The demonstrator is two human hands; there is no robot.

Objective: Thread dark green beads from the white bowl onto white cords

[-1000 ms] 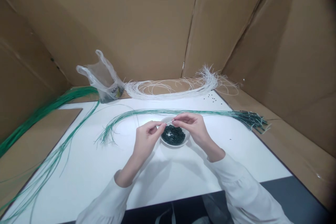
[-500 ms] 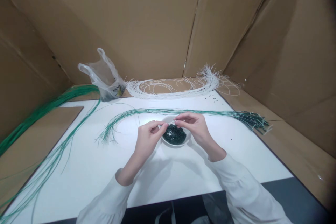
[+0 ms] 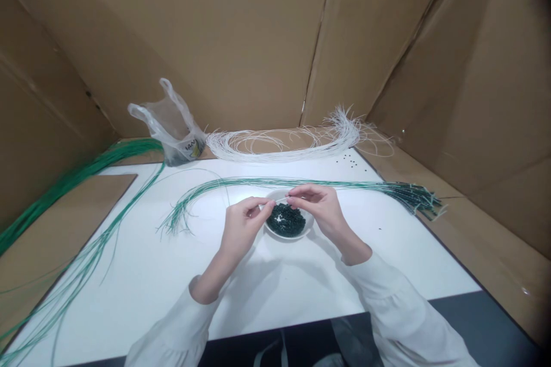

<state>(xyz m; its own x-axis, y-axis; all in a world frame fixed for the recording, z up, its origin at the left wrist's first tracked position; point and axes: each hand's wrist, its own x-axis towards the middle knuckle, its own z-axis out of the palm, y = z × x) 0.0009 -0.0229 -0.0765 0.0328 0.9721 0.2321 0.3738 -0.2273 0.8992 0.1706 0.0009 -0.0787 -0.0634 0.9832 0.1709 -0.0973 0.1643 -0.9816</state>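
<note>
A thin, pale strand [image 3: 281, 200] is stretched between my two hands, over the far part of a white bowl [image 3: 287, 237]. My left hand [image 3: 243, 223] pinches it between thumb and forefinger on the left. On the right, my right hand [image 3: 323, 212] pinches its other visible part near the fingertips; whether a small piece sits there I cannot tell. Small dark green, bead-like pieces [image 3: 290, 222] fill much of the bowl, with a little of its white bottom showing. One fine green strand [image 3: 215, 172] arcs over the table towards my left hand.
Behind the bowl lies a green strand bundle [image 3: 275, 182], its right end thick with dark pieces [image 3: 415, 196]. White strands [image 3: 284, 155] lie coiled at the back beside a plastic bag [image 3: 178, 140]. More green strands [image 3: 92, 175] run along the left. Cardboard walls [image 3: 258, 40] surround the table [image 3: 150, 292].
Almost nothing differs. Both hands keep their pinch on the strand above the bowl, with only slight finger shifts.
</note>
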